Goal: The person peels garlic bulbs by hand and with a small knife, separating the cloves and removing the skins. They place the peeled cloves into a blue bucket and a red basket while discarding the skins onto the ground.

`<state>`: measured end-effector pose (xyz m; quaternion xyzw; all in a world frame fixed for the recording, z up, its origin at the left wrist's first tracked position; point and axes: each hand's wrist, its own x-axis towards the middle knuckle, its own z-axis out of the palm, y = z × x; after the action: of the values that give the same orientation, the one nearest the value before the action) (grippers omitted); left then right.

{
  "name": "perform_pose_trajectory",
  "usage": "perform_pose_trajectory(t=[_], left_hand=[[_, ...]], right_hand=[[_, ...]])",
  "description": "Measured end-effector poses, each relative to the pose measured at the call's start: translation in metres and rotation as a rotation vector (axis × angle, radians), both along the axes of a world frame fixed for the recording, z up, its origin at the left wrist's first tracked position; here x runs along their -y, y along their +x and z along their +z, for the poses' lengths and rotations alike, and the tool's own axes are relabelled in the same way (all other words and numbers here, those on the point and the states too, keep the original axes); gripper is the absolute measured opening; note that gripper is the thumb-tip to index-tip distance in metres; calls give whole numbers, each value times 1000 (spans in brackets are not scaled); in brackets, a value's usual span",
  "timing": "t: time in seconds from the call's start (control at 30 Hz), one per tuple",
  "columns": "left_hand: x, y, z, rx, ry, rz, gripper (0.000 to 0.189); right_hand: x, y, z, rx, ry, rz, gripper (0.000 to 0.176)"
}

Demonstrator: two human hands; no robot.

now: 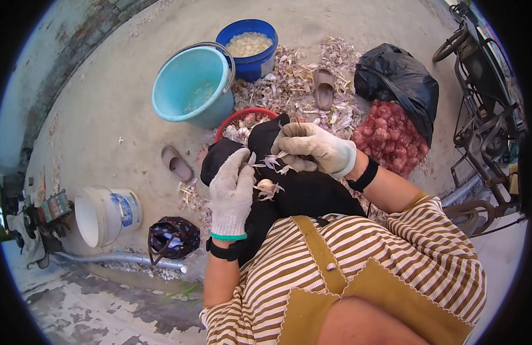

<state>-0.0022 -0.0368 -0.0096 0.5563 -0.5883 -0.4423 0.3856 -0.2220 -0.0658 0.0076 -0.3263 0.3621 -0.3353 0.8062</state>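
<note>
My left hand point(230, 192), in a whitish knit glove, is closed in a pinch over my lap, with a small garlic clove point(252, 159) at its thumb and fingertips. Facing it, my right hand point(319, 150), gloved too, has its fingers curled together; papery garlic skin point(273, 161) sticks out at the fingertips. Whether it also grips a tool I cannot tell. Just below, a partly opened garlic bulb point(267, 188) lies on the black cloth of my lap. Beyond my knees is a red basket point(224, 125) of garlic bulbs, partly hidden by my legs.
A light blue bucket point(191, 86) and a dark blue bucket point(257, 70) of peeled cloves stand ahead. Garlic skins point(289, 92) litter the floor around a slipper point(324, 89). Rightward are a red net sack point(390, 137), a black plastic bag point(397, 80); leftward, a white bucket point(108, 215).
</note>
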Motion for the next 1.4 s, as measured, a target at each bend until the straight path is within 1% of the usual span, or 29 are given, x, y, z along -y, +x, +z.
perform_pose_trajectory(t=[0.03,0.13,0.17,0.2,0.23,0.33,0.53,0.6,0.67,0.73,0.77,0.8,0.87,0.9,0.93,1.0,1.03,1.07,1.13,1.17,1.2,1.27,1.33,1.4], left_hand=[[-2,-2,2,-22,30,17,21],[-5,-11,11,-100,59,22,21],[-4,-14,15,-4,-173,-66,21],[-3,-17,18,92,-407,-154,22],[-2,-20,20,142,-460,-166,21],[0,-22,15,116,-518,-209,19],[1,-23,25,179,-456,-312,15],[3,-21,22,177,-486,-337,14],[0,-21,14,175,-516,-362,13],[-5,-25,14,-250,-43,-28,11],[-4,-22,17,-481,98,92,9],[3,-16,18,-590,121,176,9],[10,-4,23,-843,213,319,11],[16,6,21,-928,223,282,15],[16,10,19,-929,219,280,15],[12,16,20,-648,278,269,17],[12,18,18,-576,282,216,16],[10,16,18,-579,279,220,16],[6,6,23,-318,274,87,19],[5,6,8,-223,141,35,24],[4,6,6,-150,81,-37,25],[5,2,4,-96,-30,-91,23],[9,0,1,-68,-21,-97,20],[14,2,0,-39,-12,-102,17]], right_hand=[[0,1,4,-39,-21,-3,24],[4,-1,5,-8,-12,17,23],[4,-2,7,-64,-4,26,21],[4,-1,8,-65,-1,25,21],[4,0,9,-108,-21,34,20],[3,3,13,-185,-47,59,21],[2,2,20,-289,-106,125,22],[0,3,24,-313,-109,140,22],[-1,4,31,-392,-172,221,23],[-7,4,26,-380,-143,239,22],[-8,3,22,-369,-116,256,21],[-7,1,19,-371,-120,259,21],[-3,-5,9,-269,17,191,21],[2,-8,4,-242,46,197,23],[5,-9,1,-244,41,198,23],[12,-10,-2,-188,-4,178,24],[16,-10,-4,-185,-20,186,25],[21,-8,-3,-188,-22,191,25],[28,-2,-2,-245,-47,194,23],[30,1,-1,-244,-45,203,23],[31,5,1,-255,-40,229,23],[30,13,5,-266,-30,259,23],[31,20,8,-357,-78,257,23],[32,25,8,-374,-104,259,23]])
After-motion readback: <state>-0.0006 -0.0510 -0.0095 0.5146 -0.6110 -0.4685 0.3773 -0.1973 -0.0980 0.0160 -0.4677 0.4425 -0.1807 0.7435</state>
